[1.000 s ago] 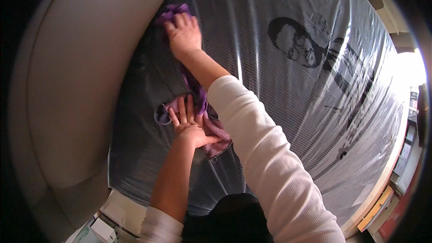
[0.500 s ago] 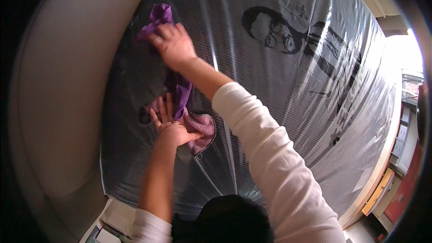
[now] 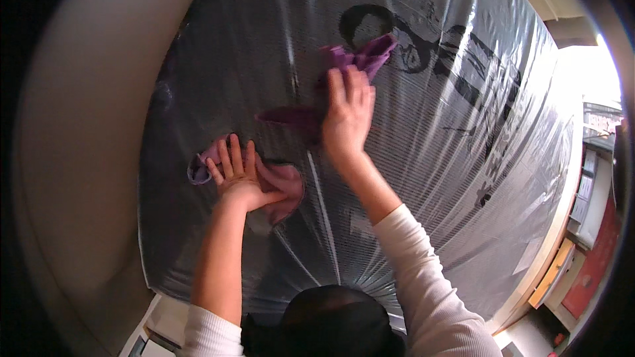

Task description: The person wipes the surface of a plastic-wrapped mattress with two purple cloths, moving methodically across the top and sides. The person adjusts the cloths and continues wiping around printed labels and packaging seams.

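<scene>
Purple cloth showed in the head view under the right hand's fingers and beyond them, on a dark, plastic-covered surface. Its bunched end pointed up and to the right, past the fingertips; a narrow tail ran out leftward from beside the palm and tapered to a point. The long axis thus slanted from that tip, left of the right hand, to the folds ahead of it. The right hand lay over the cloth, fingers close together; blur made it impossible to tell whether they gripped. The left hand was flat, fingers spread wide, on a mauve cloth, whose length ran crosswise beneath it: a curled edge left of the fingers, a rounded flap right of the thumb.
</scene>
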{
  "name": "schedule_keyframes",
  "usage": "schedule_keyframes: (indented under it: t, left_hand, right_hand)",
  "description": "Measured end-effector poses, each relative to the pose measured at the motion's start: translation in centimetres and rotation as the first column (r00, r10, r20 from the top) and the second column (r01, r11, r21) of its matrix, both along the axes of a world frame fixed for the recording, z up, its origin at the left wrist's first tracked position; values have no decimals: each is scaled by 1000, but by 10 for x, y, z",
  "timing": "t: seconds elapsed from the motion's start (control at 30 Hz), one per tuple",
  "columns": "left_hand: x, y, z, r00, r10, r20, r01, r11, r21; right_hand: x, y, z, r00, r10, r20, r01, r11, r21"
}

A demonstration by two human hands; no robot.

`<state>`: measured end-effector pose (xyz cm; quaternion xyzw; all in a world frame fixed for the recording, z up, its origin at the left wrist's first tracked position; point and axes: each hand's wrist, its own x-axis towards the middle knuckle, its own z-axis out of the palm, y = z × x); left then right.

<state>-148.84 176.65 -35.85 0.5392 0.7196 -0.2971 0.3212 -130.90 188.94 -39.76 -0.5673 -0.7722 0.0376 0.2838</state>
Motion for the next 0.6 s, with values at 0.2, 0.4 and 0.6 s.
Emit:
schedule_keyframes:
  t: [0.2,0.4,0.6]
  left_hand:
    - [9,5,6,999,16,-40,-17,1000,-12]
    - [2,2,5,999,27,-35,-29,999,-31]
    - [7,3,6,999,10,-35,-9,1000,14]
  right_hand:
    - [-13,-36,11,888,459,-26,-459,881,-113]
    - [76,24,10,969,246,-17,-246,964,-103]
    - [175,46,-13,949,-307,76,304,951,46]
